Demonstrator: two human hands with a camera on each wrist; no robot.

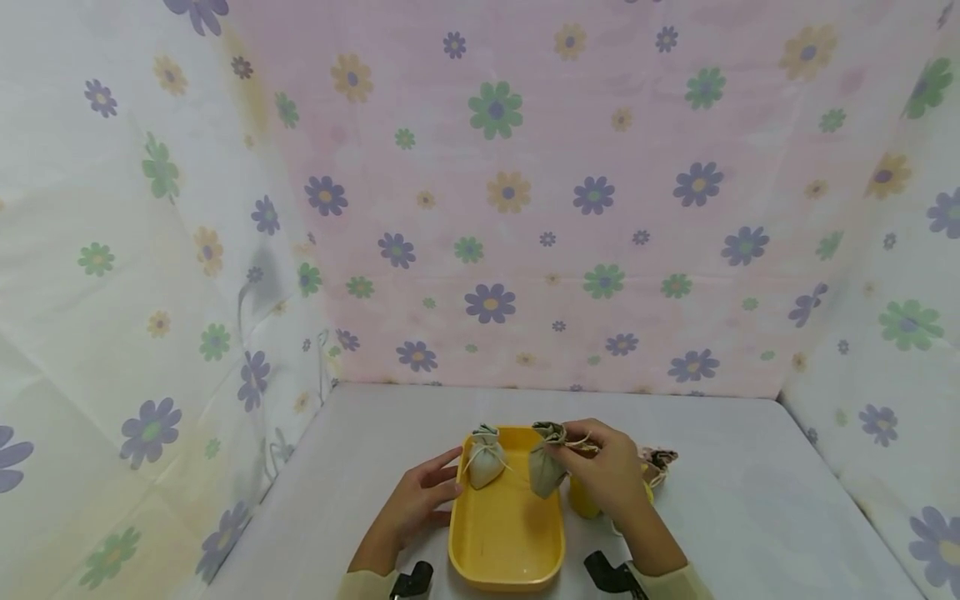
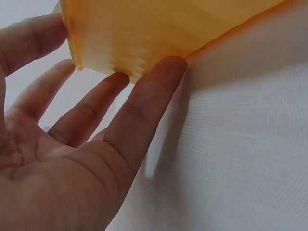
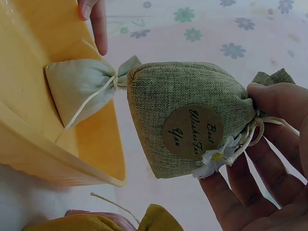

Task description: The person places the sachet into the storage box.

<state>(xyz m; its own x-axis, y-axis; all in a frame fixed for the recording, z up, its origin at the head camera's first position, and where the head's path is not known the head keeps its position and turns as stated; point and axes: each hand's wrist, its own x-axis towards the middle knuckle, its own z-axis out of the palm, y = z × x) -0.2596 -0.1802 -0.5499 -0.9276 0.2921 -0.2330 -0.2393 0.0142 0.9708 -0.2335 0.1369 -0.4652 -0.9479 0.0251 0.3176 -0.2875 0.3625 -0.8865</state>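
My right hand [image 1: 609, 473] pinches a grey-green drawstring pouch [image 1: 546, 475] by its gathered neck, above the right side of a yellow tray [image 1: 507, 542]. In the right wrist view this pouch shows a round "Best Wishes For You" label [image 3: 192, 131] and a small white flower [image 3: 217, 156]. A pale drawstring pouch [image 1: 486, 467] lies inside the tray at its far left corner. Against the tray's left side, my left hand [image 1: 415, 498] touches the wall with extended fingers; the left wrist view shows fingertips [image 2: 168, 67] along the wall and lower edge.
Right of the tray, partly behind my right hand, lie a mustard-yellow pouch [image 1: 583, 498] and a pouch with a dark patterned top [image 1: 660, 458]. The white table [image 1: 405, 408] is bordered by flowered cloth [image 1: 555, 333] at the back and both sides.
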